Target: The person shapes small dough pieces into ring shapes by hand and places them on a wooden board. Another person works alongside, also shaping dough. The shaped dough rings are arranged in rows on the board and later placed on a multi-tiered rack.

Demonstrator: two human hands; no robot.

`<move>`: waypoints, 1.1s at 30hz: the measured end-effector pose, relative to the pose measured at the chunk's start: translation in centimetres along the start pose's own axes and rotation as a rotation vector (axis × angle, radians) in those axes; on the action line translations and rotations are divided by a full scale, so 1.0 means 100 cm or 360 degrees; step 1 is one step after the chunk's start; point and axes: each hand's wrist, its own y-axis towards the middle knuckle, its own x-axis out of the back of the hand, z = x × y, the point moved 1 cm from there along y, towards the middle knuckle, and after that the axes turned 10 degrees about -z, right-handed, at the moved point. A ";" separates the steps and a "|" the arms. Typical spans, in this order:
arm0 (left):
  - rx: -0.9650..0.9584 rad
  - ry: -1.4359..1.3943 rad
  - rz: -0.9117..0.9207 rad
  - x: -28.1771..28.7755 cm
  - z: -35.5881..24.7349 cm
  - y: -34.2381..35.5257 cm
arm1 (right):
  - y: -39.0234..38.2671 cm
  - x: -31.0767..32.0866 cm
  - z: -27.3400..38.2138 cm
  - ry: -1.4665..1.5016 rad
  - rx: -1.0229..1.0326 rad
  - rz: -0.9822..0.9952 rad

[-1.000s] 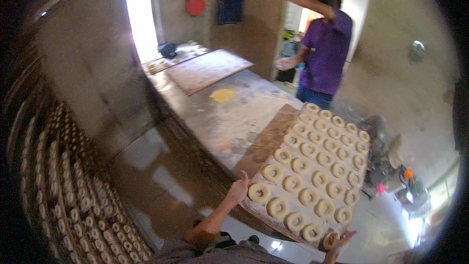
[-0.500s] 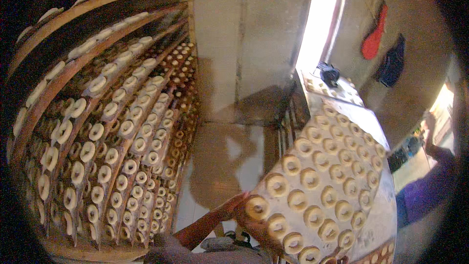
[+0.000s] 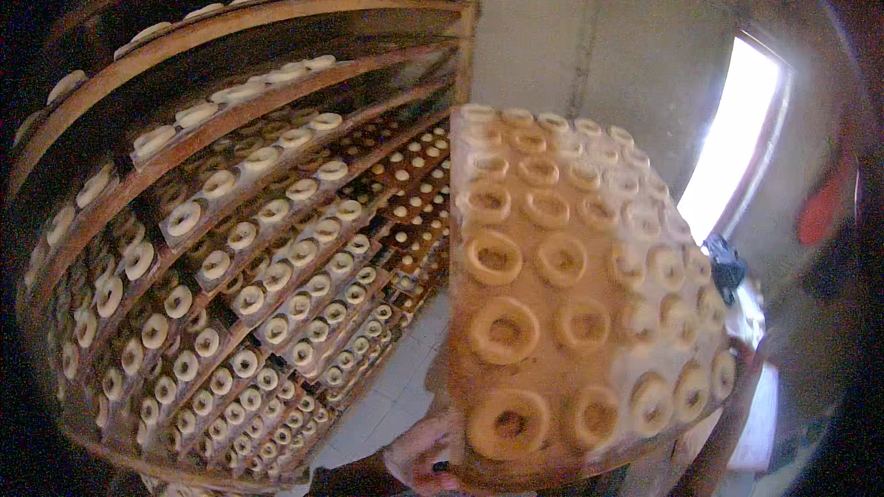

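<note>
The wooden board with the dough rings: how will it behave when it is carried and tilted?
The board looks stiff: it stays flat though held only at its near edge by the left hand. Probably heavy, being packed with dough rings. The loose, floury rings may slide if it tilts.

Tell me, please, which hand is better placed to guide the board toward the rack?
Probably left: the left hand grips the board at its corner beside the rack; the right hand is hidden.

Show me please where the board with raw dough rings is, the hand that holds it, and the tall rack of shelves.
Board of dough rings [image 3: 543, 350]: head view, on bare floured wood between rings.
Left hand [image 3: 419, 456]: head view, on fingers under the board's near corner.
Rack of shelves [image 3: 138, 179]: head view, on a wooden shelf edge.
</note>
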 end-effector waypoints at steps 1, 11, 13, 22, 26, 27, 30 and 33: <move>-0.0102 -0.0006 -0.0047 -0.014 -0.010 0.017 | 0.030 -0.018 0.005 0.0045 0.0064 0.0058; -0.1091 -0.0078 -0.0215 -0.086 -0.138 0.208 | 0.229 -0.193 0.070 0.0319 0.0510 0.0381; -0.1301 -0.0092 -0.0231 -0.085 -0.169 0.233 | 0.243 -0.217 0.085 0.0340 0.0572 0.0392; -0.2060 0.0052 -0.0679 -0.017 -0.295 0.335 | 0.350 -0.423 0.148 0.0650 0.0784 0.0593; -0.2375 0.0146 -0.1020 0.023 -0.354 0.355 | 0.376 -0.507 0.172 0.0783 0.0836 0.0707; -0.2453 0.0171 -0.1119 0.033 -0.368 0.359 | 0.382 -0.525 0.178 0.0821 0.0857 0.0731; -0.2563 0.0307 -0.1509 0.080 -0.406 0.373 | 0.383 -0.588 0.192 0.0917 0.0888 0.0850; -0.2537 0.0338 -0.1952 0.126 -0.442 0.381 | 0.388 -0.640 0.214 0.1049 0.0955 0.0958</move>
